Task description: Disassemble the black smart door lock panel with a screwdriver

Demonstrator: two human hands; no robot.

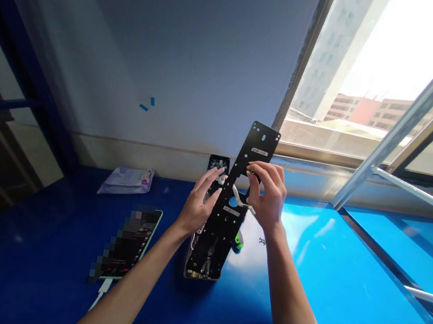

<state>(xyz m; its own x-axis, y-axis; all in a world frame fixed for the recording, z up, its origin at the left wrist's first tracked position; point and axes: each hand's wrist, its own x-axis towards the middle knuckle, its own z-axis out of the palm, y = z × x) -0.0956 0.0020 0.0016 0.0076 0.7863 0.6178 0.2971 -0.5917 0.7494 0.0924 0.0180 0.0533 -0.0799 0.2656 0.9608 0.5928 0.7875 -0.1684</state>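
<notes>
"So, what do I have under my head camera?"

"A long black perforated metal plate (217, 230), slanting over a narrow, open-topped housing (213, 159) on the blue tabletop (164, 285). Its near end lies over the housing's near end; its far end leans off to the right."

"How does the plate look from where I sit?"

"Flat and dark, with rounded far corners, dotted with small holes, plus a large round one with blue showing through. It has two pale labels: the upper (259, 152) seems to begin with 'CE', the lower (230, 211) is too small for me to read. A white cable (238, 195) bends across its face."

"And my hands?"

"My right hand (270, 198) pinches a small round brass-coloured fitting (252, 171) between thumb and fingertips, in front of the plate. My left hand (198, 208) has thumb and fingers parted at the plate's left edge, with a white piece (222, 179) by the gap; I can't tell whether they press on it."

"Anything close by?"

"A green-and-dark object (239, 240), partly hidden behind the plate, and small dark pieces (262, 241) to its right."
</notes>
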